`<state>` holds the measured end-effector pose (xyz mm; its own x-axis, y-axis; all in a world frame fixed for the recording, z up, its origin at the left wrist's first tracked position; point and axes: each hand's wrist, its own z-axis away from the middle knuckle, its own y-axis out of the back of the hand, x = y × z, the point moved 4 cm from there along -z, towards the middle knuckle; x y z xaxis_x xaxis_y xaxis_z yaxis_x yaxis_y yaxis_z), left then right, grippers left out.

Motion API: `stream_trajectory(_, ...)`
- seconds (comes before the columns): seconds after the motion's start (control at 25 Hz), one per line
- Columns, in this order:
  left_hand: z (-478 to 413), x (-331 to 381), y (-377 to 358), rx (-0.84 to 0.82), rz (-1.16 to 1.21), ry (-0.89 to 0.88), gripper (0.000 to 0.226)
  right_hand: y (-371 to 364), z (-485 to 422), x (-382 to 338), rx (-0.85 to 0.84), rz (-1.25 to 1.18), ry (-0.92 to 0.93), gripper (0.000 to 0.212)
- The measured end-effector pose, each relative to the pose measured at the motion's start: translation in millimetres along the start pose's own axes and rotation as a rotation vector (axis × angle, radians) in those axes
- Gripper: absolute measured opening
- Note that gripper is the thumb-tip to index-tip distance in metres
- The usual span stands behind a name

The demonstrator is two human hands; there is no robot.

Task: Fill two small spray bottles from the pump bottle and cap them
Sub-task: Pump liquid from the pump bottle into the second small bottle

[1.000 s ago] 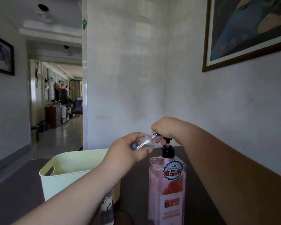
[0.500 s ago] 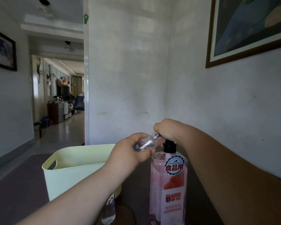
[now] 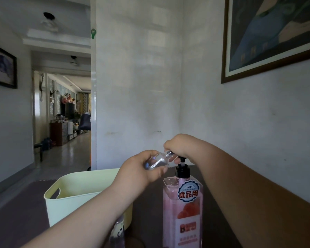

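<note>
1. On the dark table (image 3: 16,221), close to the right-hand wall, stands the pump bottle (image 3: 183,203); it is upright, holds pink liquid nearly to its shoulder, and has a black collar and a round blue-edged label on its front.
2. Over its top sits the right hand (image 3: 182,144), fingers curled down round the pump's head and hiding it; only the thin stem shows between the hand and the black collar.
3. Just to the left, the left hand (image 3: 139,170) grasps a small clear spray bottle (image 3: 157,161), thumb beneath and fingers wrapped round its lower end; this bottle is held in the air, tilted almost onto its side, with its neck pointing up and to the right.
4. The neck meets the underside of the right hand's fingers; whether the spout sits inside it I cannot tell, nor how much liquid the bottle holds.
5. A second small bottle (image 3: 117,231) stands low in the view behind the left forearm, mostly hidden, just beside the basket's near corner.
6. A pale green basket (image 3: 75,192) with a cut-out handle stands on the table left of the pump bottle; its inside is out of sight.
7. A framed picture (image 3: 276,38) hangs on the right wall and a second framed picture (image 3: 2,67) on the left wall; down the hallway between them stands a dark cabinet (image 3: 58,133).
</note>
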<state>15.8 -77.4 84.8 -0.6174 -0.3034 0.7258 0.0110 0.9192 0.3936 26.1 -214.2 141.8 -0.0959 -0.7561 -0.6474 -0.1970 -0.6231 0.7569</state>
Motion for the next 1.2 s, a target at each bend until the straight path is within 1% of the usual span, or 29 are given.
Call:
stream_trajectory(0.04, 0.1, -1.5, -0.1, 0.006, -0.002, 0.003, 0.036, -1.6, -2.0, 3.4, -0.019, 0.012, -0.005, 0.033)
stream_trajectory(0.12, 1.1, -3.6, -1.2, 0.011, -0.005, -0.004, 0.035, -4.8, -3.2, 6.8, -0.038, 0.042, 0.002, 0.037)
stream_trajectory(0.28, 4.1, -5.9, -5.5, -0.009, -0.027, -0.017, 0.024, -11.2, -3.7, 12.3, -0.031, 0.103, 0.014, 0.034)
stream_trajectory(0.4, 4.9, -7.3, -6.2, -0.010, -0.044, -0.012, 0.027, -13.3, -3.0, 13.1, -0.044, 0.080, -0.011, 0.038)
stream_trajectory(0.52, 3.9, -6.9, -5.3, -0.012, -0.042, -0.014, 0.027, -12.0, -0.9, 12.6, -0.040, 0.001, 0.001, 0.036)
stream_trajectory(0.64, 4.2, -4.4, -3.9, -0.027, -0.026, -0.011, 0.025, -10.0, 0.5, 11.0, -0.035, 0.065, -0.018, 0.028)
stream_trajectory(0.76, 1.7, -0.6, -0.1, -0.015, -0.012, -0.019, 0.028, -0.6, 2.4, 2.8, -0.007, -0.018, 0.004, 0.036)
stream_trajectory(0.88, 1.1, 1.4, 1.5, -0.016, -0.007, -0.030, 0.025, -0.7, 1.6, -0.4, -0.012, 0.016, 0.004, 0.037)
stream_trajectory(0.96, 2.5, -0.1, 0.7, -0.013, -0.008, -0.029, 0.030, -2.7, 0.5, 2.8, -0.035, 0.010, 0.002, 0.037)
stream_trajectory(1.12, 3.6, -6.2, -4.3, 0.001, -0.004, -0.002, 0.027, -6.0, -4.0, 9.4, -0.035, 0.093, 0.030, 0.035)
stream_trajectory(1.2, 5.0, -7.6, -6.8, -0.017, 0.002, 0.002, 0.027, -9.7, -4.8, 13.6, -0.031, 0.053, 0.028, 0.035)
